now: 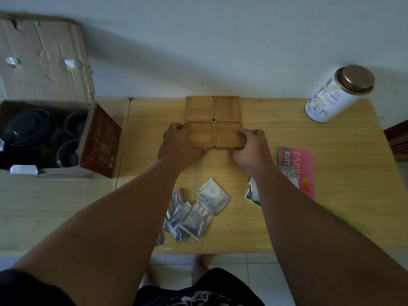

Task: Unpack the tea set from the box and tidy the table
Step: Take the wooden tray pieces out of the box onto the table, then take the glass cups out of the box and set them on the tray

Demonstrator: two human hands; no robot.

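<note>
This looks like a room in a home. A plain pale wall (220,40) rises just beyond the hands, and a small light wooden table (276,228) stands against it under them. Below the arms, white floor tiles (260,274) show with a bare foot (202,268) on them. Household things lie about: a tea tin (337,93) beyond the right hand (251,149), foil packets (196,213) between the forearms, and a torn cardboard box (44,69) of dark teaware off to the left of the left hand (178,146).

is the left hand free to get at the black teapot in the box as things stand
Probably yes. The left hand only rests on a wooden coaster, and the box beside it is open, with the black teapot uncovered and nothing on the table between.
</note>
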